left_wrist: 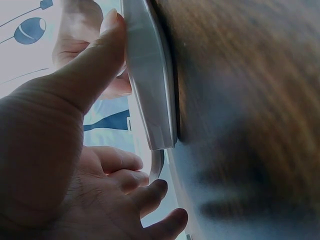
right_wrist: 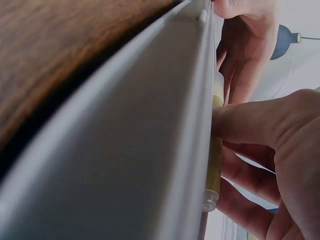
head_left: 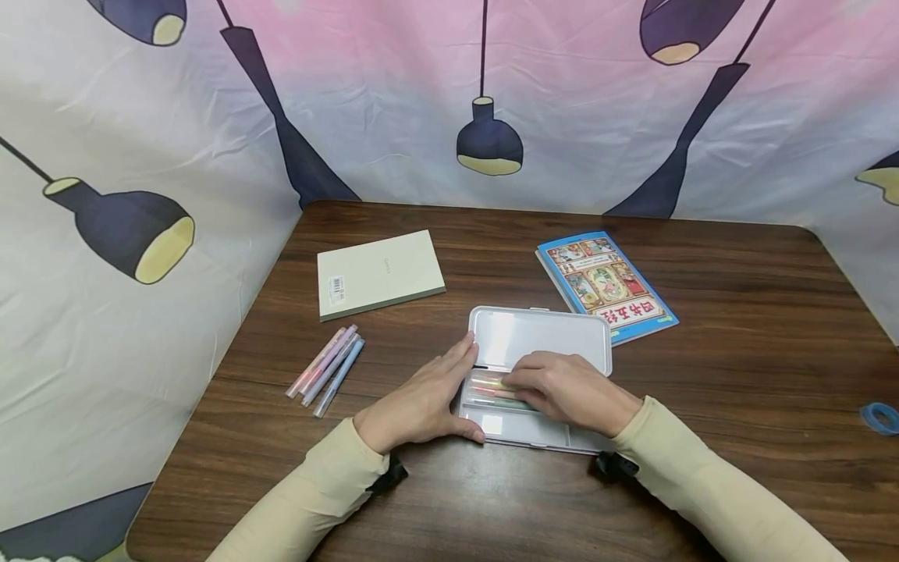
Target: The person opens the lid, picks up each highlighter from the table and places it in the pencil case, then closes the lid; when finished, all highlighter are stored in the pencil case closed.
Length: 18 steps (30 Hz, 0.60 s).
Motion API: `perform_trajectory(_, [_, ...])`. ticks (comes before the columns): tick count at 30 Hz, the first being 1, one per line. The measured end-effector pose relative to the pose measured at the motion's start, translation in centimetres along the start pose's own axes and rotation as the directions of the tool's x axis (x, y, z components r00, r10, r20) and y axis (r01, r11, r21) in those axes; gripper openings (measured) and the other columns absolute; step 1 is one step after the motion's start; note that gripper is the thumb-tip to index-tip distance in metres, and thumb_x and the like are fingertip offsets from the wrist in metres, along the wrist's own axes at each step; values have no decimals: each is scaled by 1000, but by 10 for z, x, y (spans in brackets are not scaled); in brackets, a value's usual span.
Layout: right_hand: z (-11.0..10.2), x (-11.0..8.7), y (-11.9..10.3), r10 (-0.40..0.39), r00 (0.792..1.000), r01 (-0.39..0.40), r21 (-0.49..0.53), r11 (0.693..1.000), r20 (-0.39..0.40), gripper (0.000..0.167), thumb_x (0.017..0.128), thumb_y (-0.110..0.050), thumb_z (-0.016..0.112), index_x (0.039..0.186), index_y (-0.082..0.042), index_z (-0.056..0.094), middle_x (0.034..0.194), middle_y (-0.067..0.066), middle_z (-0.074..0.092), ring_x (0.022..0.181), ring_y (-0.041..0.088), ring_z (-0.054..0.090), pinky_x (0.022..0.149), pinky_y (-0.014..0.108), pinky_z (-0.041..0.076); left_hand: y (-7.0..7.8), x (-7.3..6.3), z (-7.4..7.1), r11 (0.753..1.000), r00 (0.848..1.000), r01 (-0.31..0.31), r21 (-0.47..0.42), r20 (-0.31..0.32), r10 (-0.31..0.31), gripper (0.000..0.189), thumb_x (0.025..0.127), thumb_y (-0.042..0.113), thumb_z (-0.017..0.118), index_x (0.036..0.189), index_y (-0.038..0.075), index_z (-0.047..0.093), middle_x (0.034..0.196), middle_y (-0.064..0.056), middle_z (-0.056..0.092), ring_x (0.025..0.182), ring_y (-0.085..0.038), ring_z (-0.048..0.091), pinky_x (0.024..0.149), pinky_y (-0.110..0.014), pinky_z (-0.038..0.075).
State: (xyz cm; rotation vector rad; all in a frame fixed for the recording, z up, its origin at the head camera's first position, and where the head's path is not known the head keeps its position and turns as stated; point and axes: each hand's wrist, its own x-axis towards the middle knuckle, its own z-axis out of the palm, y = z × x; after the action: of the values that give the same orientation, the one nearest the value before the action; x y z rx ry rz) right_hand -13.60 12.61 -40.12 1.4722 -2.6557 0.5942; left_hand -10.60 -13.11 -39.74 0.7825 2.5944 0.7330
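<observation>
A white plastic pencil case (head_left: 516, 429) lies on the table with its lid (head_left: 534, 336) raised and leaning back. My left hand (head_left: 421, 402) spans its left side, the thumb at the front edge and the straight fingers along the side of the lid. Over the inner compartment, my right hand (head_left: 572, 390) pinches a yellow pen (right_wrist: 214, 167) between thumb and fingers, low at the case's rim in the right wrist view. Several coloured pens (head_left: 485, 393) lie side by side in that compartment, partly covered by the right hand.
Several pastel pens (head_left: 326, 367) lie on the wooden table (head_left: 232, 445) at the left. Behind them is a pale green book (head_left: 379, 273). A blue picture-covered book (head_left: 607, 285) lies behind the lid, which overlaps its corner. A blue tape roll (head_left: 879, 419) sits far right.
</observation>
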Motion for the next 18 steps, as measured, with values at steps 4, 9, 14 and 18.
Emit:
perform_trajectory(4, [0,0,0,-4,1000,4,-5,1000,-5,23,88,-15,77,111,-16,76,103,-5,71,95,8,66,81,31,58,1,0,0,1000,1000,1,2,-2,-1,118,76,51,82,158,-1,14,167,-13,3,151,-32,13,121,-52,20])
perform_trajectory(9, [0,0,0,-5,1000,5,-9,1000,-4,23,88,-15,77,111,-16,76,102,-6,71,95,8,66,80,31,58,1,0,0,1000,1000,4,-2,-1,-4,118,77,51,82,158,-1,14,167,-12,2,151,-31,13,121,-52,20])
perform_trajectory(14, [0,0,0,-1,1000,1,-7,1000,-3,23,88,-15,77,111,-16,76,103,-6,71,95,8,66,80,31,58,1,0,0,1000,1000,2,-3,-2,-2,118,76,51,82,158,0,14,167,-12,2,152,-31,13,121,-52,20])
perform_trajectory(18, [1,0,0,0,1000,0,-9,1000,-3,23,88,-15,77,111,-16,76,103,-6,71,95,8,66,80,31,58,1,0,0,1000,1000,3,-6,-1,-3,118,77,50,82,158,0,14,167,-12,2,152,-31,12,121,-52,20])
